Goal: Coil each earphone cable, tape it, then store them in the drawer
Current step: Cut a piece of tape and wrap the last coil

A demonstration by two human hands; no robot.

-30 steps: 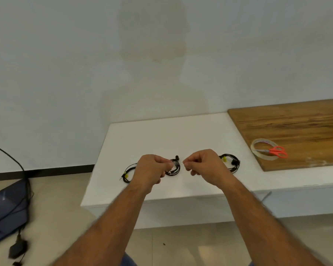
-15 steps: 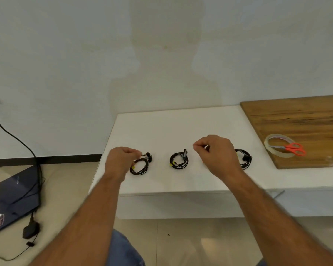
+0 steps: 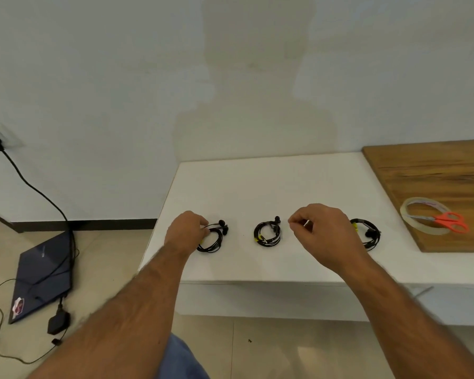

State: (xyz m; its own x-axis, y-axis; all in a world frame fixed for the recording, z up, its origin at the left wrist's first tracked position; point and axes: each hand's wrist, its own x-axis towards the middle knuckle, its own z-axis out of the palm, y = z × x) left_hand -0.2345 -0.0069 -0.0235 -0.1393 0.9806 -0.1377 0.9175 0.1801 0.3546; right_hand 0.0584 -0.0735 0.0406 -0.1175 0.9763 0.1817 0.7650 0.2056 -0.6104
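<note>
Three coiled earphone cables lying in a row on the white bench (image 3: 271, 184).

The left hand (image 3: 187, 233) is gripping the left earphone coil (image 3: 213, 237) with curled fingers; the right hand (image 3: 324, 233) is hovering with fingers curled, pinching a small pale scrap, between the middle earphone coil (image 3: 268, 235) and the right earphone coil (image 3: 367, 233). A tape roll (image 3: 422, 218) and orange scissors (image 3: 449, 221) are resting on the wooden board (image 3: 435, 173).

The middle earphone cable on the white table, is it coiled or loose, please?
Coiled: the middle earphone cable lies as a tight round loop on the white table, untouched by either hand.
</note>
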